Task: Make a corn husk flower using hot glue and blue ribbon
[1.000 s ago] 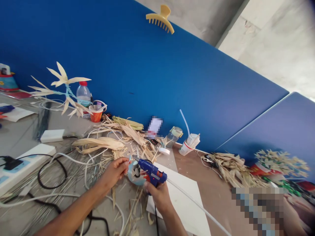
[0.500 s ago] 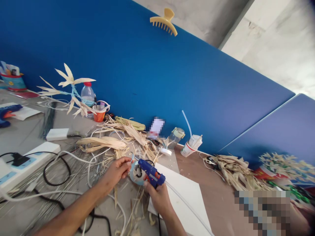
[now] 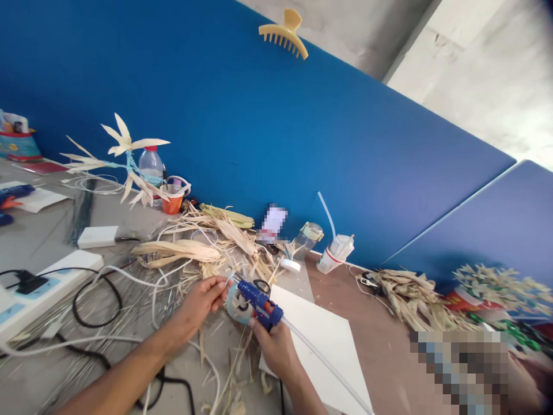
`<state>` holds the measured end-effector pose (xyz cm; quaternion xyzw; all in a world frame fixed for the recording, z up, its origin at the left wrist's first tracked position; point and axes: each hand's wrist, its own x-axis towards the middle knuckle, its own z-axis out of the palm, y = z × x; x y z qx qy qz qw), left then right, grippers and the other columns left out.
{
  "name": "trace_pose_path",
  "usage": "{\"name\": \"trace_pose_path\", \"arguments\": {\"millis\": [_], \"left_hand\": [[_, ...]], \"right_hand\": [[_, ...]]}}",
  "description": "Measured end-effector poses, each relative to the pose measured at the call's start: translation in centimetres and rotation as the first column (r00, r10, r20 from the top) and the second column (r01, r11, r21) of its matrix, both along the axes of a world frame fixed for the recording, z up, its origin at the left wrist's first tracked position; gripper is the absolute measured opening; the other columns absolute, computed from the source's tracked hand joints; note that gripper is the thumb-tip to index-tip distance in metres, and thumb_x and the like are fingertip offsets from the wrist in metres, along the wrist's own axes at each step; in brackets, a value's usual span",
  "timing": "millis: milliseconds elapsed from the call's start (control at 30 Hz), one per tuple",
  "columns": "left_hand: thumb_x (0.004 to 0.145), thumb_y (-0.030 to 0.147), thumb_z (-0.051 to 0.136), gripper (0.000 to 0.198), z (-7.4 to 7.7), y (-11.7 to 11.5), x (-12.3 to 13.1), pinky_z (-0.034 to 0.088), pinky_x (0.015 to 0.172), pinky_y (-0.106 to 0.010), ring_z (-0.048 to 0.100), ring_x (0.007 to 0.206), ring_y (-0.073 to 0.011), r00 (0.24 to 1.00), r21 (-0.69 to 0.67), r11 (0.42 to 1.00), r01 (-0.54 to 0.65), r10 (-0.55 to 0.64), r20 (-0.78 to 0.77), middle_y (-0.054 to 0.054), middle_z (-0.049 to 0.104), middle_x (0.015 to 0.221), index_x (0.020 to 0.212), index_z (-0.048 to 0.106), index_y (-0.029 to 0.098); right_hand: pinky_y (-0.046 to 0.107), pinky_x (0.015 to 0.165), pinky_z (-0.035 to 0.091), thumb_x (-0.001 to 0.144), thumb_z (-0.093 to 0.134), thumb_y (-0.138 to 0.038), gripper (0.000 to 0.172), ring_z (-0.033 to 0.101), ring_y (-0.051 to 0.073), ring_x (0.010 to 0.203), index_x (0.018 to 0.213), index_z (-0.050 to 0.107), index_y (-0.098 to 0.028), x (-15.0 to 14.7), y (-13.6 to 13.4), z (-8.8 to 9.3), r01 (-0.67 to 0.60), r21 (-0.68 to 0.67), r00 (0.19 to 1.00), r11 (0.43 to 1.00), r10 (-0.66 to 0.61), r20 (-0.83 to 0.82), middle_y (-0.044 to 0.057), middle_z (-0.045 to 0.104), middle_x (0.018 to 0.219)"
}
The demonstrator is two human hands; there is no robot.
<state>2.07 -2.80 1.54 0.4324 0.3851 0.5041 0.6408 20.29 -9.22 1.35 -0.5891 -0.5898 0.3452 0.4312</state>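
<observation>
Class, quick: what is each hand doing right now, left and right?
Left hand: fingers pinched shut on a small pale piece at the glue gun's tip.
Right hand: closed around the blue glue gun.

A: Hand poses?
B: Left hand point(image 3: 199, 301) out front, forearm reaching in from lower left, fingertips pinched together. Right hand point(image 3: 273, 347) lower, fist curled in a grip, wrist angled up, forearm entering from the bottom edge.

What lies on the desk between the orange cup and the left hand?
In the head view, between the orange cup and the left hand lie dried husk strips and looping white cable.
</observation>
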Motion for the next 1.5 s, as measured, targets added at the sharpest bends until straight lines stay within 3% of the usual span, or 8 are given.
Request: {"name": "trace_pose_path", "arguments": {"millis": [200,367,633,900,1100,1500], "left_hand": [[0.064,0.048,0.072,0.038,0.18,-0.05,0.04,0.021,0.044,-0.021,0.033,0.041,-0.0033,0.998,-0.067,0.998,0.004,0.001,0.07,0.003,0.053,0.057,0.073,0.063,0.012],[0.06,0.042,0.078,0.036,0.65,-0.28,0.09,0.03,0.048,-0.019,0.032,0.039,-0.001,0.985,-0.152,0.987,0.048,-0.022,0.172,0.005,0.053,0.054,0.072,0.064,0.011],[0.068,0.026,0.077,0.02,0.51,-0.1,-0.16,0.037,0.051,-0.018,0.03,0.035,0.0014,0.941,-0.234,0.961,0.146,-0.062,0.332,0.006,0.051,0.052,0.073,0.066,0.01],[0.073,0.017,0.071,0.01,0.89,-0.35,-0.19,0.043,0.052,-0.02,0.029,0.034,0.0005,0.926,-0.27,0.944,0.191,-0.082,0.368,0.005,0.051,0.05,0.069,0.066,0.01],[0.075,0.013,0.067,0.005,0.7,-0.24,-0.29,0.042,0.051,-0.019,0.028,0.034,0.0007,0.926,-0.292,0.937,0.194,-0.076,0.371,0.005,0.05,0.049,0.074,0.068,0.008],[0.074,0.012,0.068,0.003,0.86,-0.4,-0.5,0.041,0.051,-0.019,0.026,0.035,0.0008,0.911,-0.273,0.933,0.236,-0.115,0.396,0.006,0.048,0.05,0.073,0.067,0.009]], "right_hand": [[0.034,0.081,0.048,0.079,0.057,-0.034,0.023,0.063,0.024,0.084,0.093,0.066,-0.018,-0.01,-0.08,-0.06,0.005,0.0,0.989,1.0,-0.005,0.151,0.007,0.069,0.088],[0.032,0.078,0.049,0.081,0.055,-0.032,0.022,0.063,0.023,0.081,0.093,0.065,-0.017,-0.03,-0.06,-0.02,-0.016,0.024,0.984,1.0,0.012,0.179,0.006,0.069,0.085],[0.036,0.084,0.049,0.079,0.058,-0.032,0.023,0.063,0.025,0.087,0.096,0.068,-0.019,-0.23,-0.19,-0.26,0.02,0.042,0.989,0.999,-0.026,0.143,0.007,0.07,0.091],[0.034,0.085,0.048,0.08,0.058,-0.033,0.027,0.063,0.023,0.09,0.1,0.068,-0.017,0.03,-0.17,-0.5,0.008,0.076,0.99,0.997,-0.018,0.136,0.007,0.07,0.094],[0.031,0.074,0.05,0.08,0.058,-0.033,0.022,0.062,0.023,0.082,0.092,0.069,-0.018,0.11,-0.13,0.01,0.033,0.108,0.989,0.994,-0.048,0.143,0.004,0.069,0.08],[0.031,0.068,0.05,0.078,0.058,-0.033,0.023,0.062,0.023,0.079,0.092,0.069,-0.019,0.03,-0.27,0.03,0.045,0.065,0.985,0.997,-0.055,0.161,0.003,0.067,0.072]]}}
